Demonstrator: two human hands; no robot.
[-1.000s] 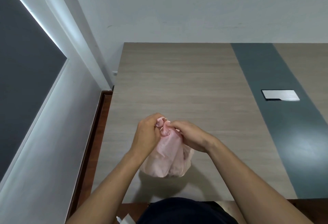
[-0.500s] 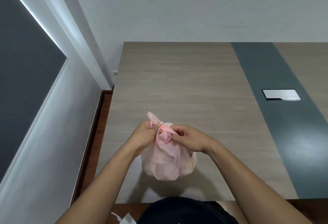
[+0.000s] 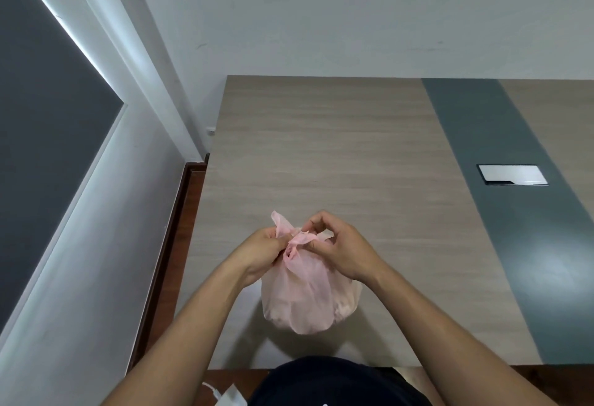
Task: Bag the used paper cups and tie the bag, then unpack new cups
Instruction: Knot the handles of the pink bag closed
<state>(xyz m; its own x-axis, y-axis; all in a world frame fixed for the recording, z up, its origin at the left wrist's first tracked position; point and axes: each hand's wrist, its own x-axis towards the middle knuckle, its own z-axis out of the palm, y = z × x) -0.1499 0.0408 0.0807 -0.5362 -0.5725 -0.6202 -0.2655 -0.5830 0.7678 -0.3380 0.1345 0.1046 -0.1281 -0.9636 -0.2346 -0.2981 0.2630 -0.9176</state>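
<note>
Bagging looks done: no loose cups in view. The pink bag (image 3: 308,296) sits on the counter (image 3: 321,148) near its front edge, right before you. The knot (image 3: 299,241) is half-made. Your left hand (image 3: 260,253) grip pinches one tail, your right hand (image 3: 344,251) grip the other. Left to do: cinch the knot, unpack new cups. The bag is thin, translucent, bulging and crumpled.

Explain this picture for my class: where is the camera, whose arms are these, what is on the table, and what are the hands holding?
No machine here: a person works with bare hands. The camera sits on the person's head and looks forward and down, so both arms reach in from below. A full pink plastic bag appears to rest on the wooden table. The left hand and right hand each pinch the bag's gathered top, tying it. A silver hatch lies farther right.
</note>
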